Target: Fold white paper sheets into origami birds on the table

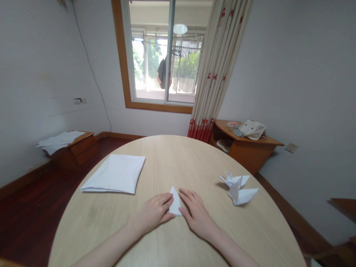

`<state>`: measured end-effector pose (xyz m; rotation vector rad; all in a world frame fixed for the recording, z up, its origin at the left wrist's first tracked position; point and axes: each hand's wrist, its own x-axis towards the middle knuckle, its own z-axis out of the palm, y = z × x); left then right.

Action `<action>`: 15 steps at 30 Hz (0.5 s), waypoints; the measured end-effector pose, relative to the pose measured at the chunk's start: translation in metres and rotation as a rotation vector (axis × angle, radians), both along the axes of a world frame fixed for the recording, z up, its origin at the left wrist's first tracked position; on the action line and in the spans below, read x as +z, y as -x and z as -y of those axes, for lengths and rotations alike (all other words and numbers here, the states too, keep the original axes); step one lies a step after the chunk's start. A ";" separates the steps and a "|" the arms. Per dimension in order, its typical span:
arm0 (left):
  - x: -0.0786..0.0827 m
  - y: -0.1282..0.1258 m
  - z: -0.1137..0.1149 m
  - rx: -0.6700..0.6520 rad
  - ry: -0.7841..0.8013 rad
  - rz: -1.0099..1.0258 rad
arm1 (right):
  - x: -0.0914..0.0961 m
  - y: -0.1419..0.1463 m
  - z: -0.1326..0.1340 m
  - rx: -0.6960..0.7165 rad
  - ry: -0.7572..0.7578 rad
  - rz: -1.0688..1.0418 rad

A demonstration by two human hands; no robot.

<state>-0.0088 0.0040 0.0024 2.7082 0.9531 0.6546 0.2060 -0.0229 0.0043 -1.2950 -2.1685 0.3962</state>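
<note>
A small piece of folded white paper, narrow and pointed at its far end, lies flat on the round wooden table in front of me. My left hand holds its left side down, fingertips on the paper and thumb along the near edge. On the other side, my right hand rests with fingers stretched and apart. Its thumb touches the near right corner and its index fingertip is beside the pointed end. The paper's left edge is partly hidden under my left fingers.
A stack of white paper sheets lies at the table's left. Two folded paper birds, one in front and one behind, stand at the right. Beyond the round table are a low cabinet, a corner desk and a curtained window.
</note>
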 end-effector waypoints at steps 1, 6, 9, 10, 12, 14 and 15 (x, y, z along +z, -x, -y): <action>-0.001 -0.001 0.000 0.004 -0.014 -0.016 | -0.001 0.000 0.000 -0.020 -0.005 -0.020; -0.002 -0.003 -0.002 0.029 -0.050 -0.074 | -0.002 0.001 0.000 -0.089 -0.007 -0.072; -0.001 -0.003 -0.001 0.033 -0.049 -0.069 | 0.001 0.001 -0.001 -0.069 0.032 -0.092; 0.000 -0.003 -0.001 0.032 -0.043 -0.053 | 0.001 0.001 -0.001 -0.060 0.047 -0.105; -0.001 -0.003 0.000 0.033 -0.028 -0.010 | 0.002 0.001 -0.002 -0.051 0.074 -0.141; -0.002 -0.002 0.000 0.040 -0.017 0.026 | 0.002 0.000 -0.003 -0.045 0.093 -0.181; -0.002 -0.002 -0.001 0.044 -0.013 0.036 | 0.002 0.000 -0.003 -0.043 0.102 -0.200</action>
